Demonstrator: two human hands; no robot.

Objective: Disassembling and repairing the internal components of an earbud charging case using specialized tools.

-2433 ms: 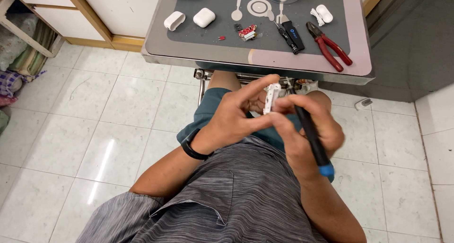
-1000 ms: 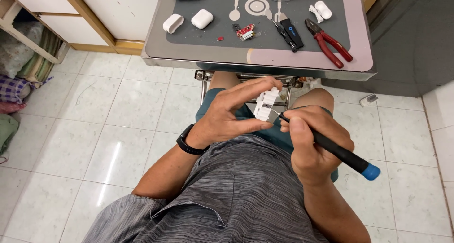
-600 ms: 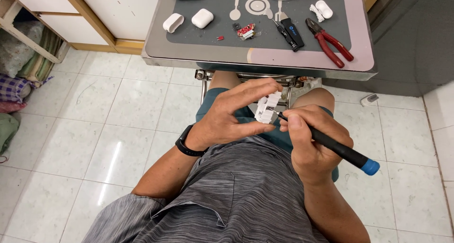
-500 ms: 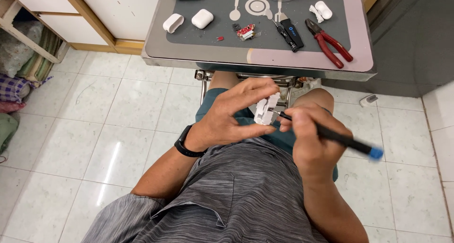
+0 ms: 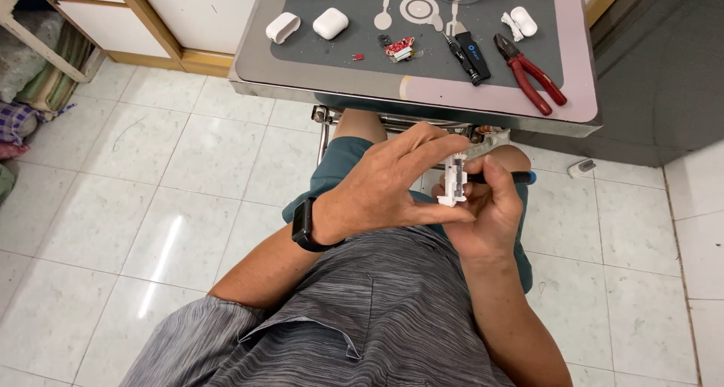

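the left hand [image 5: 388, 183] pinches a small white part [image 5: 455, 180] between thumb and fingertips, above the lap and below the table [image 5: 573, 70] edge. the right hand [image 5: 486, 210] grips a dark tool [image 5: 507, 177], its tip at the part.

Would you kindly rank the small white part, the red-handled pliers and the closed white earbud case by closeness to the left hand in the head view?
1. Small white part, pinched by the left hand.
2. Closed white earbud case, table's left.
3. Red-handled pliers, table's right.
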